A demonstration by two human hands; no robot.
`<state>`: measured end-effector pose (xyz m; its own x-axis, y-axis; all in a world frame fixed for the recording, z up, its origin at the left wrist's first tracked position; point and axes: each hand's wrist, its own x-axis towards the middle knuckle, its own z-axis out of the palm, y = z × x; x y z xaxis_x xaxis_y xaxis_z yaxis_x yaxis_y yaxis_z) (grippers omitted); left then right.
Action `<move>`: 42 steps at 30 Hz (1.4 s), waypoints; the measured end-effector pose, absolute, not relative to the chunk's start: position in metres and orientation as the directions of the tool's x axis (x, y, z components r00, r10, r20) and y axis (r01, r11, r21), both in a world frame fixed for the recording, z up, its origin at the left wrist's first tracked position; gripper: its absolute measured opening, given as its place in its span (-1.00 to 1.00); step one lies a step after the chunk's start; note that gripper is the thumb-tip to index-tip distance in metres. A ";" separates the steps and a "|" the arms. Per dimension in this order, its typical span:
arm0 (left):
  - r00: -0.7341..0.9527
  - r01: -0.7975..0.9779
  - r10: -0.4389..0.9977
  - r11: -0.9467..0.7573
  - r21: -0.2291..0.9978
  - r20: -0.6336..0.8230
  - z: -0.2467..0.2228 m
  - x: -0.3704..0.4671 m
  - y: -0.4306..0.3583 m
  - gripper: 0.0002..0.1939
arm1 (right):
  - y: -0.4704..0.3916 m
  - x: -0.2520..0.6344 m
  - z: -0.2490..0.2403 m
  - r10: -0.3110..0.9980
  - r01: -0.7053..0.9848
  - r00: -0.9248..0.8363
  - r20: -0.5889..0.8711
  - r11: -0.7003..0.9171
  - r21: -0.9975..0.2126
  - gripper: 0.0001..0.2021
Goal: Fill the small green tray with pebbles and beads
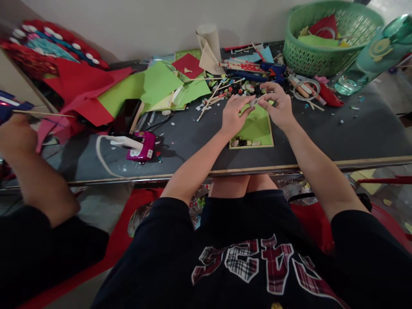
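Across the middle of the frame runs one long dark-grey table (334, 128), cluttered along its back. At upper right I count one round green perforated plastic basket (309, 62) and, leaning out of frame beside it, one clear teal bottle (363, 68). Just above centre, under the person's hands, lies one lime-green panel with a pale narrow border (259, 126). Two blue gun-shaped tools show: one (273, 73) at upper centre-right, one (13, 103) at far left in a co-worker's hand (17, 137). One magenta plastic socket block (144, 148) sits left of centre, and one clear tape ring (307, 91) lies right of the hands. At least five small black and pale pebbles (244, 143) line the panel's near edge, too blurred to count exactly.

Smallest is one whitish piece (252, 103), raised above the panel: the left hand (246, 105) pinches it between thumb and forefinger, while the right hand (265, 96) curls its fingers close by; I can't tell whether it grips too.

Bare tabletop opens widest right of the panel; a narrower patch lies between socket and panel. Below the panel, only a thin strip separates its border from the table's front edge.
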<state>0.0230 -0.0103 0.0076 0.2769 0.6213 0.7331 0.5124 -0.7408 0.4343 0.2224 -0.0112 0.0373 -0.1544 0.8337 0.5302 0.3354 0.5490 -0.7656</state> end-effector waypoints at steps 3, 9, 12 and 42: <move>0.292 0.503 0.612 -0.752 0.427 0.735 0.006 0.024 -0.009 -0.44 | -0.011 0.223 0.037 0.843 0.361 -0.150 0.516 0.533 -0.765 -0.58; 0.295 0.543 0.583 -0.754 0.369 0.757 0.004 0.023 -0.006 -0.46 | -0.015 0.221 0.039 0.835 0.393 -0.114 0.539 0.536 -0.747 -0.50; 0.300 0.569 0.564 -0.753 0.330 0.769 0.002 0.022 -0.004 -0.45 | -0.020 0.220 0.042 0.815 0.444 -0.094 0.572 0.548 -0.708 -0.57; 0.256 0.520 0.585 -0.755 0.401 0.769 0.002 0.020 0.002 -0.51 | -0.014 0.205 0.025 0.936 -0.007 -0.182 0.301 0.304 -0.952 -0.39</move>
<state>0.0202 0.0017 0.0023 0.2563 0.5850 0.7695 0.5198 -0.7546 0.4005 0.2052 -0.0138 0.0254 -0.1822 0.9362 0.3007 -0.0073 0.3045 -0.9525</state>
